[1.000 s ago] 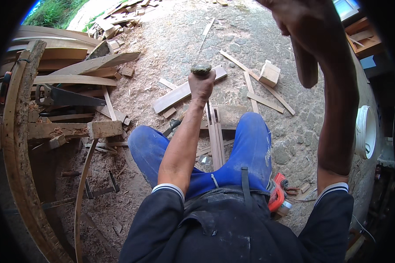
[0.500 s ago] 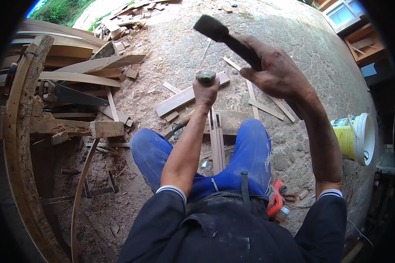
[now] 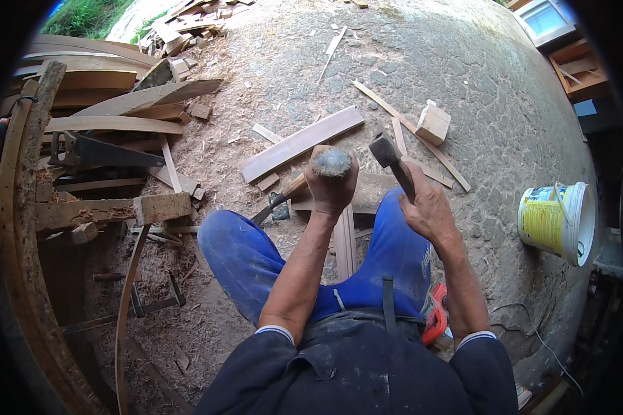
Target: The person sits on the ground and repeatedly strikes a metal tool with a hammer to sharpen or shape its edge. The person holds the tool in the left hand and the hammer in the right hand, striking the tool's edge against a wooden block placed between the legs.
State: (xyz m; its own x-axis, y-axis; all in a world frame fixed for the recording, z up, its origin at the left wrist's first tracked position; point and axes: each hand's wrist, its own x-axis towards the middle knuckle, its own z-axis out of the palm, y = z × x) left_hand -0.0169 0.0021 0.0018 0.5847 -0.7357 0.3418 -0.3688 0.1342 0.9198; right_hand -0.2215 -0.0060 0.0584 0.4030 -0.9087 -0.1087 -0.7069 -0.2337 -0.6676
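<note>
My left hand [image 3: 329, 192] is wrapped round the upright handle of a chisel [image 3: 331, 163], whose worn, rounded top faces up. Its blade is hidden below my fist. Under it, a long narrow piece of wood [image 3: 345, 252] runs between my knees toward me, its far end near a flat wooden block [image 3: 377, 188]. To the right, above my knee, my right hand [image 3: 428, 211] grips a hammer [image 3: 393, 158] by the handle. The hammer's dark head is slightly right of the chisel's top and apart from it. A tool with a wooden handle [image 3: 295, 187] lies beyond my left knee.
A pale board [image 3: 303, 144], thin strips [image 3: 422, 138] and a wooden block [image 3: 434, 122] lie ahead on the rough ground. At left are stacked timber [image 3: 145, 100], a handsaw [image 3: 111, 151] and a wooden frame [image 3: 24, 228]. A bucket [image 3: 550, 220] lies tipped at right; a red tool [image 3: 436, 317] sits by my hip.
My right hand has swung the hammer down and toward me, beside the chisel. My left fist looks larger and slightly nearer me. The block on the ground at right has come into view.
</note>
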